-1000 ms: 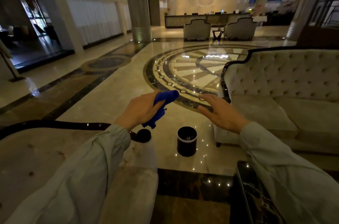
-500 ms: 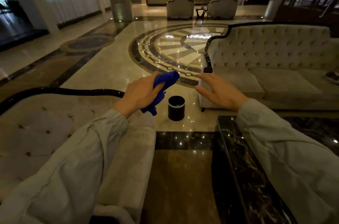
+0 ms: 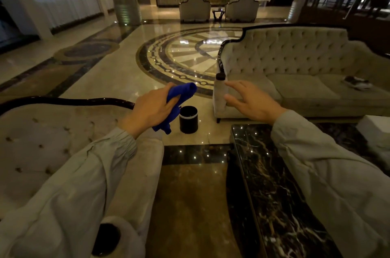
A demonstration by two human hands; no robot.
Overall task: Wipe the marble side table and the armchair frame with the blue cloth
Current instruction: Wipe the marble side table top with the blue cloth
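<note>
Cloth (image 3: 181,97): blue, bunched in your left hand (image 3: 150,111); fingers curled round it, held in the air above the armchair's (image 3: 42,141) arm. It touches neither chair nor table.
Right hand (image 3: 250,102): fingers spread and relaxed, holding nothing, raised in the air over the far end of the table (image 3: 274,183). Hands are apart, cloth side and empty side.
Table: dark veined marble, to the right of the armchair, with a strip of floor between them. No cloth contact on it yet.
Frame (image 3: 69,101): dark glossy rail along the armchair's back, running up to just behind your left wrist. Nearest wipe target from the cloth.
Bin (image 3: 188,119): small black one on the floor beyond the armchair, just past the cloth.
Sofa (image 3: 295,71): tufted, past the bin, across from the table.
Change: over the last second your view has dropped; more of the table and armchair seat now show, while both hands keep the same pose.
Meaning: you look to be settling on the work area. Judged as pre-wipe; both surfaces remain to be done.
Next: likely lower the cloth to the frame or the table.
</note>
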